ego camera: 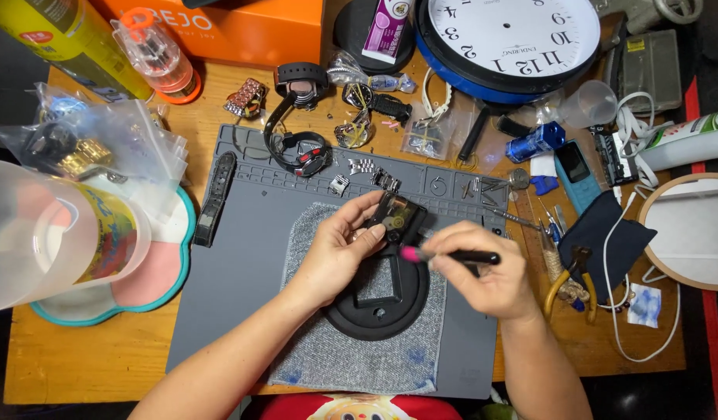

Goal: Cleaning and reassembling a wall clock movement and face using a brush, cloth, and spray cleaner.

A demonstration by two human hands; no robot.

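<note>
Item, nearest the wearer: two bare forearms rose from the lower edge and converged over a grey cloth (312,327) laid on a grey work mat (219,311).

Item: a round black stand (359,315) lay on the cloth, directly under the hands and partly covered by them.

Item: left hand (339,249). It came in from the lower left, wrist angled up and to the right, fingers curled closed around a small black watch case (398,218). The thumb lay along the case's near edge; the fingertips gripped its left side. The case was held above the stand, open face turned up toward the camera, a round brass-coloured part visible inside. Its long axis ran roughly from lower left to upper right.

Item: right hand (487,276). It came in from the lower right, knuckles up, fingers closed on a black pen-shaped tool (452,256). The tool lay nearly level, long axis left to right, its pink tip pointing left and sitting just below the case, very near it; whether they touched could not be told.

Item, beyond the hands: loose metal bracelet links (363,165) and a black wristwatch (300,152) lay at the mat's far edge. A black strap (215,198) lay along the mat's left side.

Item, to the right: yellow-handled pliers (573,284) lay beside a dark cloth pouch (604,233).

Item, farthest: a white-faced wall clock (506,35) with a blue rim, and an orange box (242,31).
</note>
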